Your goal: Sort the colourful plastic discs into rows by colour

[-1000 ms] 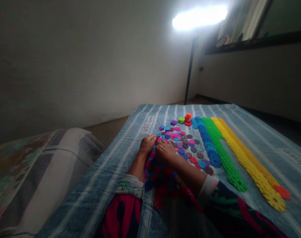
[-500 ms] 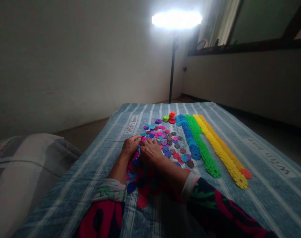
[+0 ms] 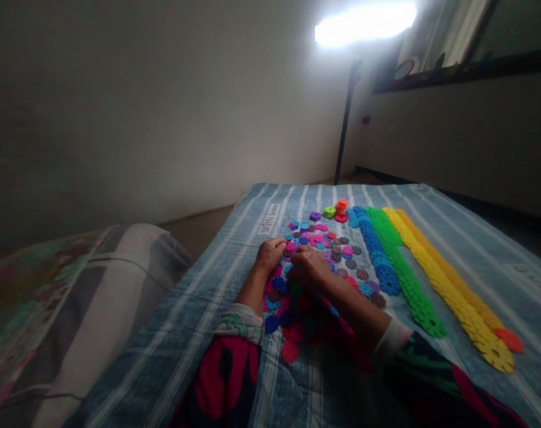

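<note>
Loose flower-shaped discs [image 3: 289, 331] in pink, blue, red, purple and brown lie in a mixed pile on the striped blue-grey bedspread [image 3: 199, 309]. At the pile's left edge rests my left hand [image 3: 269, 257], its fingers bent and held together beside some pink discs. My right hand [image 3: 310, 266] is over the middle of the pile, closed, fingertips pointing down and left. What either hand holds, if anything, is hidden. Overlapping rows of larger discs run along the right: a blue row [image 3: 377, 252], a green row [image 3: 408, 285], a yellow row [image 3: 449, 297] and an orange-yellow row [image 3: 458, 276].
Beyond the pile sit a purple disc [image 3: 315, 216], a lime green stack [image 3: 329, 212] and an orange stack [image 3: 340, 206]. An orange disc [image 3: 509, 340] is at the near end of the rows. A bright lamp [image 3: 364, 27] stands behind the bed. Folded bedding [image 3: 105, 279] lies left.
The view has turned left, so everything appears farther right. My right hand has drawn its fingers in more tightly and shifted slightly away from my left hand, which stays at the pile's edge.
</note>
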`<state>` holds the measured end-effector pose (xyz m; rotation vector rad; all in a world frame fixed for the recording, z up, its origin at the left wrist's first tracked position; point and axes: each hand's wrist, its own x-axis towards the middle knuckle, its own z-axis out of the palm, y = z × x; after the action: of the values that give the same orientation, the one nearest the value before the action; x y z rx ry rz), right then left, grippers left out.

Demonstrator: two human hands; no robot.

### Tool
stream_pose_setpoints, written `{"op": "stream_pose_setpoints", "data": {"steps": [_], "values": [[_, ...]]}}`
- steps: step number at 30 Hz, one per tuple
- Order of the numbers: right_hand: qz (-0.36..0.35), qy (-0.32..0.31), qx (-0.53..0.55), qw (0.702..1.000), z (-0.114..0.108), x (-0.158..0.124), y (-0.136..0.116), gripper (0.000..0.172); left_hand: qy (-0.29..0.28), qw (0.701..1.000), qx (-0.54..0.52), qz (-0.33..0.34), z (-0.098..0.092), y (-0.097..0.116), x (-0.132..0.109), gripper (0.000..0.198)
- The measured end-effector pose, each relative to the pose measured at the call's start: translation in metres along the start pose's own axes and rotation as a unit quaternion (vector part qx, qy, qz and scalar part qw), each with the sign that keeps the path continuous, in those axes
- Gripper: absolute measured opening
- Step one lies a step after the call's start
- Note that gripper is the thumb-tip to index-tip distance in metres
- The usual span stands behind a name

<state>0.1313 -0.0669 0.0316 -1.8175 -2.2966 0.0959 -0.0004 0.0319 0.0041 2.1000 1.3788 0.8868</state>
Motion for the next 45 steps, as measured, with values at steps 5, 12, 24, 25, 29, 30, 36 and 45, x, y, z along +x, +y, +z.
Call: {"op": "stream_pose_setpoints", "data": {"steps": [5, 12, 24, 25, 29, 30, 36, 45], "values": [[-0.026, -0.02, -0.003, 0.999, -0.002, 0.003, 0.007, 0.029, -0.005, 1.0, 0.001, -0.001, -0.001, 0.003, -0.003, 0.032], [-0.043, -0.046, -0.024, 0.998, -0.006, 0.011, -0.002, 0.026, -0.01, 1.0, 0.004, -0.006, 0.0, 0.001, -0.002, 0.033], [-0.039, -0.024, -0.019, 0.999, -0.035, -0.01, -0.009, 0.029, -0.012, 1.0, 0.014, 0.01, 0.0, -0.003, 0.007, 0.036], [-0.034, -0.023, -0.017, 0.999, -0.04, -0.015, -0.001, 0.028, -0.01, 1.0, 0.015, 0.01, 0.0, -0.003, 0.007, 0.037], [-0.003, -0.007, 0.0, 1.0, -0.065, -0.043, 0.05, 0.025, -0.004, 1.0, 0.015, 0.017, 0.001, -0.003, 0.008, 0.036], [0.02, -0.002, 0.016, 1.0, -0.071, -0.052, 0.065, 0.023, -0.002, 1.0, 0.017, 0.019, 0.001, -0.003, 0.008, 0.036], [0.117, -0.05, 0.004, 0.992, -0.088, -0.099, 0.127, 0.02, 0.01, 1.0, 0.019, 0.023, 0.001, -0.002, 0.009, 0.033], [0.125, -0.106, -0.081, 0.983, -0.078, -0.113, 0.124, 0.024, 0.006, 0.999, 0.036, 0.011, 0.001, 0.0, 0.008, 0.034]]}}
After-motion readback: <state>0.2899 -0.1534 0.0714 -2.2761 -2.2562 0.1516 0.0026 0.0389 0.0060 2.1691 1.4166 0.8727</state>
